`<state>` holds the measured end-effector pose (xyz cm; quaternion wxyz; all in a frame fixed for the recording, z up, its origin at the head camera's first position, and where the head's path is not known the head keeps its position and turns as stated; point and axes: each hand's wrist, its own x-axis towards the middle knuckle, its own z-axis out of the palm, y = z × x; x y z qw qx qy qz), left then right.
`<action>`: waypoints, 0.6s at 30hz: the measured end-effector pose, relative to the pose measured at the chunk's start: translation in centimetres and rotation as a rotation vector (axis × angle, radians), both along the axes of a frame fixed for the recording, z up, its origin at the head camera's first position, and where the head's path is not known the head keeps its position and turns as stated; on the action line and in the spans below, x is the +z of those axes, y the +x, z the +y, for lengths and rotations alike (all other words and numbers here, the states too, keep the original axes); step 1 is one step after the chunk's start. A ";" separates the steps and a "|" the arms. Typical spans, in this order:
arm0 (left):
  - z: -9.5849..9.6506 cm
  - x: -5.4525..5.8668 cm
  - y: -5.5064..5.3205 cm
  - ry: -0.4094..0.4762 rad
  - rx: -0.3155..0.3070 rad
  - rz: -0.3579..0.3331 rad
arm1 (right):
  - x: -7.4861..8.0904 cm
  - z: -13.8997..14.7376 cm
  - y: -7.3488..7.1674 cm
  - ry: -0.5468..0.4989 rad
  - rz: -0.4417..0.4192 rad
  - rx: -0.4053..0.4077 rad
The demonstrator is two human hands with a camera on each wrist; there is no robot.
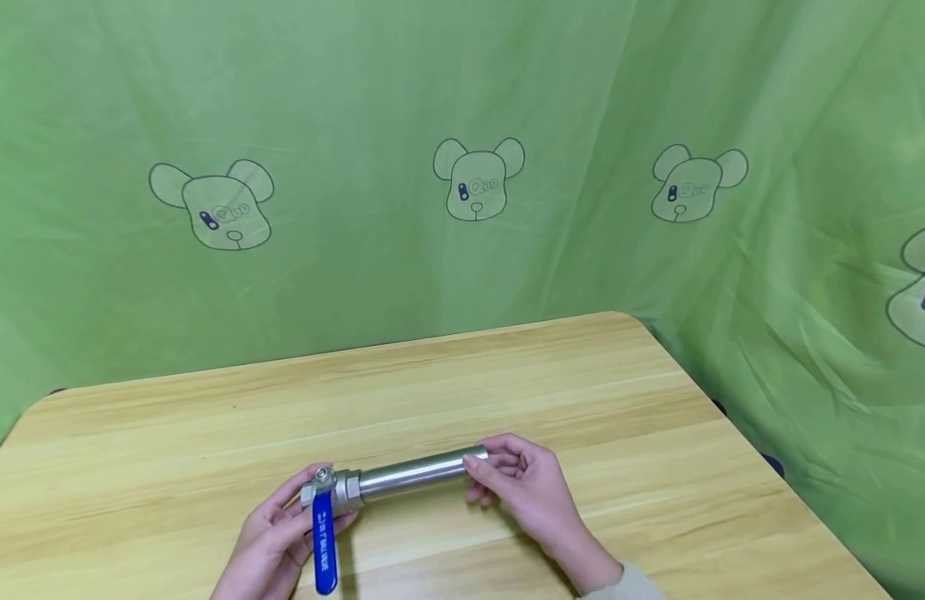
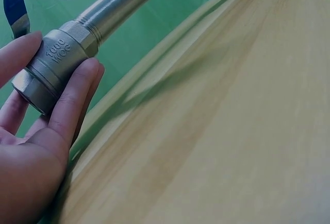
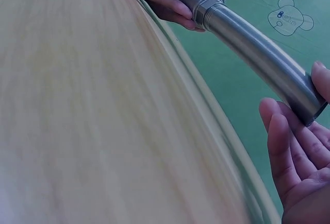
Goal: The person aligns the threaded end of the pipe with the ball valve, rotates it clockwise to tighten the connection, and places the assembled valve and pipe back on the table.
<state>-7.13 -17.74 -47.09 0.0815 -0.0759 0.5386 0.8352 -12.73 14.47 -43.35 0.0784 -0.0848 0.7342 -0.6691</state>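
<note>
A steel ball valve with a blue lever handle is joined to a straight steel pipe; both are held above the table. My left hand grips the valve body, thumb on one side and fingers on the other, and the lettering "1000 WOG" shows on the valve in the left wrist view. At the pipe's far right end, my right hand pinches it between thumb and fingers. Threads show where the pipe enters the valve in the right wrist view.
Beneath the hands lies a wood-grain table with rounded corners. Behind it and along the right hangs a green curtain printed with several bear-head outlines.
</note>
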 end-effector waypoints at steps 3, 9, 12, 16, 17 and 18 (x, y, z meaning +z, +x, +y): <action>0.0 -0.1 0.0 0.009 0.002 0.013 | 0.1 0.0 0.0 -0.020 0.005 0.020; -0.5 -0.4 -0.1 0.050 -0.043 0.027 | 0.0 0.7 -0.2 -0.148 0.022 0.151; -0.5 -0.4 -0.1 0.054 -0.042 0.021 | -0.1 0.8 -0.3 -0.189 0.028 0.181; -0.4 -0.3 -0.1 0.041 -0.029 0.004 | -0.4 0.8 -0.5 -0.242 0.044 0.210; -0.4 -0.3 -0.2 0.036 -0.027 0.002 | -0.4 0.8 -0.5 -0.248 0.045 0.212; -0.4 -0.2 -0.2 0.036 -0.027 0.000 | -0.4 0.8 -0.5 -0.249 0.043 0.208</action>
